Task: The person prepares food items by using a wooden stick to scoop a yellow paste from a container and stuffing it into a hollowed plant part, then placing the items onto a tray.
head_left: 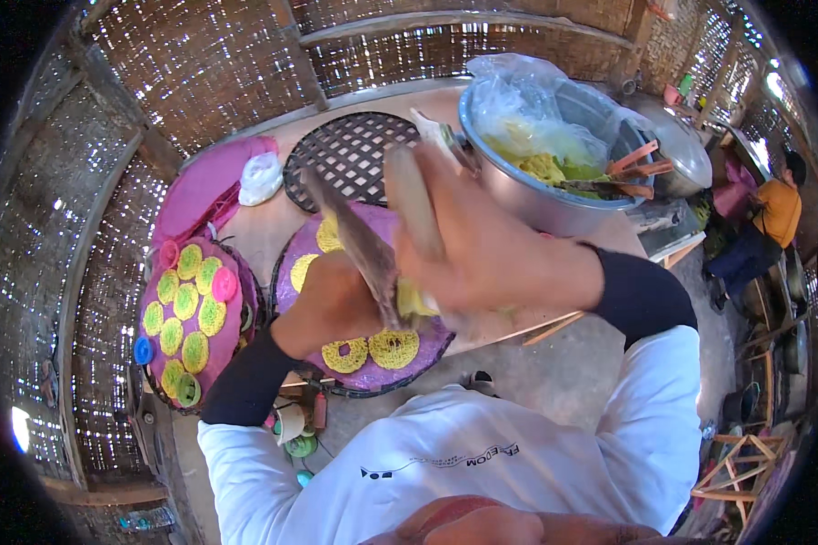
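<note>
Both hands are close together over a round tray (415,361) lined with purple sheet. My left hand (341,295) is closed at a dark, flat wooden arm (359,241), its fingertips hidden. My right hand (495,241), smeared by motion, wraps round a paler wooden arm (415,204). The two arms look like a wooden noodle press; whether they join is hidden. Yellow dough (413,300) shows at their lower end. Below lie yellow noodle discs (393,349) on the purple sheet, one with a pinkish-purple middle. Others are partly covered by my hands.
At left, another purple-lined tray (224,338) bears several yellow-green discs. Behind are an open-weave black tray (350,145), a pink cover (200,186) and a white plastic bag (261,178). A large metal basin (536,204) holds dough, plastic and wooden handles. A person (773,218) sits far right.
</note>
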Available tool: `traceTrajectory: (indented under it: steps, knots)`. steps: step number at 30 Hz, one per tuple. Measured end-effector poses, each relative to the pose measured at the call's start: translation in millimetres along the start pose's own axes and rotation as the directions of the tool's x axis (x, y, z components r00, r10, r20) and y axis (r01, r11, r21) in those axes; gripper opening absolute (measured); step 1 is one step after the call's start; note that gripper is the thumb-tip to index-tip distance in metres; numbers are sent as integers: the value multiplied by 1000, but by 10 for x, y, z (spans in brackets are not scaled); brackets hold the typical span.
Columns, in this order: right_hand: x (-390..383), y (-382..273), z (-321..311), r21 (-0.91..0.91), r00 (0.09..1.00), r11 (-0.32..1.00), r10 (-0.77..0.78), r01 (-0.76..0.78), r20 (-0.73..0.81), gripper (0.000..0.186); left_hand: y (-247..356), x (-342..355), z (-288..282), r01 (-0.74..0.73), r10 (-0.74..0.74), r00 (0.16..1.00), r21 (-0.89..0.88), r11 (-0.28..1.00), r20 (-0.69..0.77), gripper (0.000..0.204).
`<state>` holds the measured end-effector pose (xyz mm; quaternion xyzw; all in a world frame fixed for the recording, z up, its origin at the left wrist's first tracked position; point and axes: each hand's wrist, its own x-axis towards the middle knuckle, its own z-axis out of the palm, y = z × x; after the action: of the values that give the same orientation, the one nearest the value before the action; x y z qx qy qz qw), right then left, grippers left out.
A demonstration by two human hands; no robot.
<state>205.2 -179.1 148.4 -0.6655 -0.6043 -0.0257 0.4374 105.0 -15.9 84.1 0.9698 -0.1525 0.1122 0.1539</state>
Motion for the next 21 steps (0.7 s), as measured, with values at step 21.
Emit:
traceTrajectory:
  steps: [21]
  knots:
    - [-781, 1725, -1039, -456, 981, 883, 21, -108, -191, 35, -344, 512, 109, -366, -90, 213, -165, 916, -973, 40]
